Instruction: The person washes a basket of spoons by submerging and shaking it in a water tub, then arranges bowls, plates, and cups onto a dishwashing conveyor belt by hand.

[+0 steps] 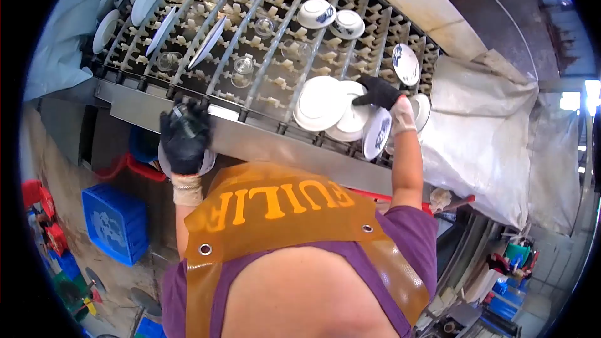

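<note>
My left hand [186, 138], in a black glove, is at the rack's near edge, its fingers curled round what looks like a clear glass [181, 116]; motion blurs it. Beneath this hand part of a white dish [207, 161] shows. My right hand [380, 95], also black-gloved, reaches over white dishes on the rack, fingers spread, their tips by a white plate [350, 119]. Left of that plate lies another white plate [320, 103]. A blue-patterned dish [377, 133] stands tilted just below my right hand, and a second patterned dish [405, 64] leans above it.
The slatted rack [250, 28] carries two patterned bowls [317, 14], clear glasses [242, 70] and several upright plates [148, 0] at the far left. Its metal edge [275, 144] runs in front of me. A blue crate [116, 222] is at lower left, plastic sheeting [482, 131] at right.
</note>
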